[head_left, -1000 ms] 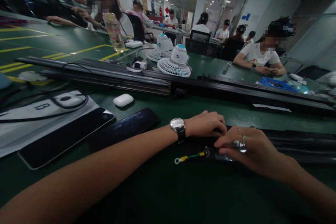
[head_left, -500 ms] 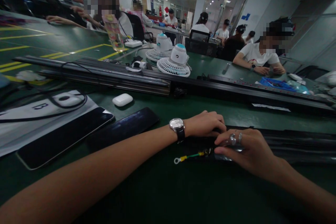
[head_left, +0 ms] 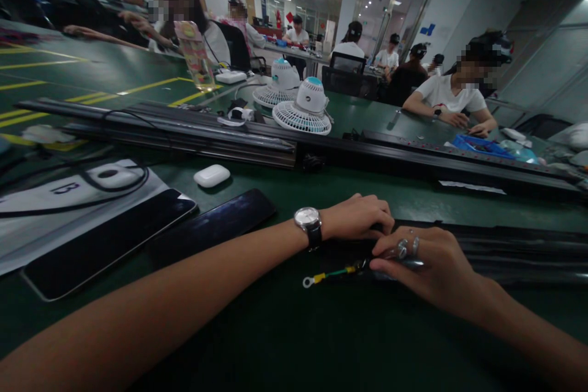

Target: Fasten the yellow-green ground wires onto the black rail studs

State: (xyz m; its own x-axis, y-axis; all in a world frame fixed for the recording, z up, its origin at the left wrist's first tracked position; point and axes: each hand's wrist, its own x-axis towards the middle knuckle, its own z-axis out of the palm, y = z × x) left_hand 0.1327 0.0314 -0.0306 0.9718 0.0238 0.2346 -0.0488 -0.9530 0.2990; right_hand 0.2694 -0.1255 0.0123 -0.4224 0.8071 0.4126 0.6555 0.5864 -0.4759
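My left hand (head_left: 361, 217), with a watch on its wrist, rests with bent fingers at the left end of a long black strip or sleeve (head_left: 519, 257) on the green table. Its fingertips are hidden, and what they grip is unclear. Close beside it, my right hand (head_left: 425, 260), wearing rings, pinches the end of the black piece between thumb and forefinger, where something clear and shiny shows. A short green-and-yellow wire (head_left: 337, 272) with a metal ring terminal (head_left: 308, 282) sticks out to the left from under the right fingertips.
Two dark phones (head_left: 110, 242) and a white earbud case (head_left: 212, 176) lie left. Long black rails (head_left: 367, 153) cross the table beyond my hands. Behind them stand two white fans (head_left: 307, 107) and a bottle (head_left: 195, 58). A blue tray (head_left: 482, 146) lies near a seated person.
My hands have barely moved and keep nearly the same pose. The view has shifted slightly. Across the table, the seated person's hands at the right have moved nearer the blue tray.
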